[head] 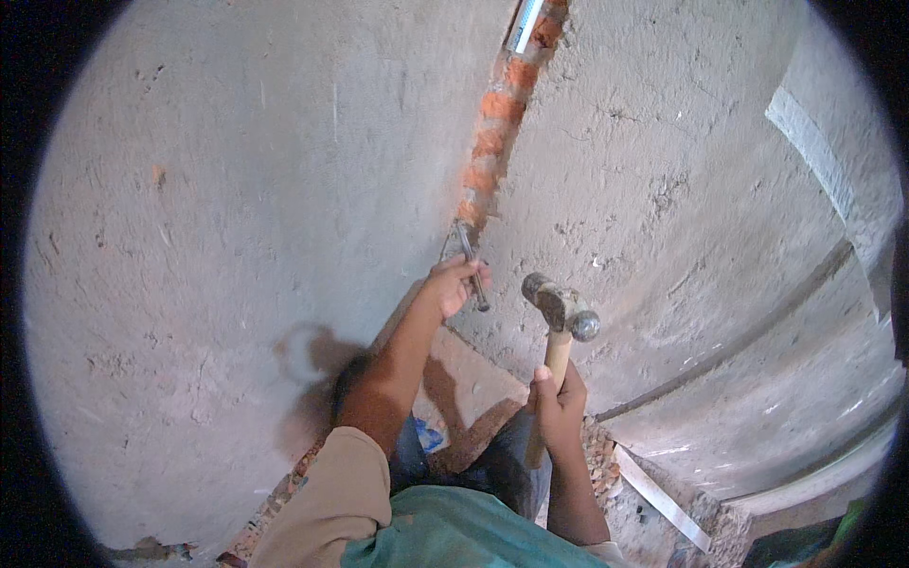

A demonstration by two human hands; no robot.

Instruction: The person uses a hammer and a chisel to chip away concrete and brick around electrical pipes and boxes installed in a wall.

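A metal cold chisel is gripped in my left hand, its tip against the lower end of a chased groove in the plastered wall. Orange-red brick shows along the groove. My right hand holds a ball-peen hammer by its wooden handle. The hammer's head is raised to the right of the chisel's struck end, apart from it. At the top, a length of white pipe with blue markings sits in the groove.
Broken brick rubble lies along the floor at the wall's foot. A pale flat strip lies on the lower right. A small blue scrap is on the floor by my legs. A dark horizontal groove crosses the wall on the right.
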